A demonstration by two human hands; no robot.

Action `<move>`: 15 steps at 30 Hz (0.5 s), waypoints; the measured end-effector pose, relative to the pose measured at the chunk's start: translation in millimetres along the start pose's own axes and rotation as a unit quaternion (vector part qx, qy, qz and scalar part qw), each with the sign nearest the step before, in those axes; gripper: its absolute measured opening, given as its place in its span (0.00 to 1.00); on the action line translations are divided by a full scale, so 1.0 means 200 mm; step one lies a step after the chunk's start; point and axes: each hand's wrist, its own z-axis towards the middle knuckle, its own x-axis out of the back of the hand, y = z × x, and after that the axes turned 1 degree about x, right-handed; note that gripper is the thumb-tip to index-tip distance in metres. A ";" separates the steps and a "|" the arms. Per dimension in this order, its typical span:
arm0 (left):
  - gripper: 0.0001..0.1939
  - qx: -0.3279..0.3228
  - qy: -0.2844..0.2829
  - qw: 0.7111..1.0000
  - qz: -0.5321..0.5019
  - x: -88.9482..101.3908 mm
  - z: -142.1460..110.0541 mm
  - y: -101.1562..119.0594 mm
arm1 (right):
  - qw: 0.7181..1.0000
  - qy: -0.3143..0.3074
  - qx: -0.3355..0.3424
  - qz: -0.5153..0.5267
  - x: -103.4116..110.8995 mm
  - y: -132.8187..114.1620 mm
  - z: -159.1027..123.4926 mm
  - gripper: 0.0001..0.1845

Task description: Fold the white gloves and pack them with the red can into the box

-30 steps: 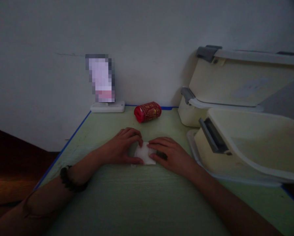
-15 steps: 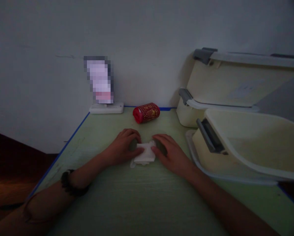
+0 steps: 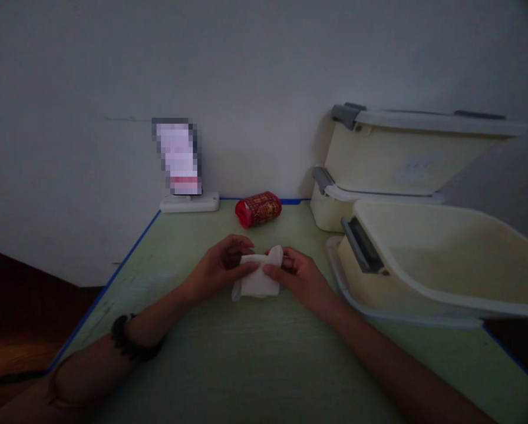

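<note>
A small folded white sheet, thin and soft, is held between my hands over the middle of the table. Whether it is tissue or thin plastic, I cannot tell. My left hand grips its left side, thumb on the near face and fingers curled behind. On the right side, my right hand pinches it with the thumb in front; the fingertips are partly hidden by the sheet. A loose flap sticks up at its upper right corner, and another hangs at the lower left. Behind it lies a red roll with gold print.
At the back left, a phone, blurred out, stands on a white stand. To the right is an open cream bin with a grey latch. Behind it, another cream box is stacked against the wall. Blue tape edges the green table.
The white sheet has lifted at its far edge, and its upper right flap now stands up. My fingers have closed in on it, thumbs nearer together. The view has tilted slightly.
</note>
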 end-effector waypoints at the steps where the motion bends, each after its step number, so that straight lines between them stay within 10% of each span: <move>1: 0.17 0.016 -0.007 1.000 -0.011 0.00 0.00 0.00 | 1.000 0.016 -0.005 0.011 0.00 0.00 0.00 0.16; 15: 0.12 0.073 -0.015 0.996 -0.042 0.00 -0.01 0.00 | 0.976 0.119 0.154 -0.098 -0.01 -0.01 -0.03 0.10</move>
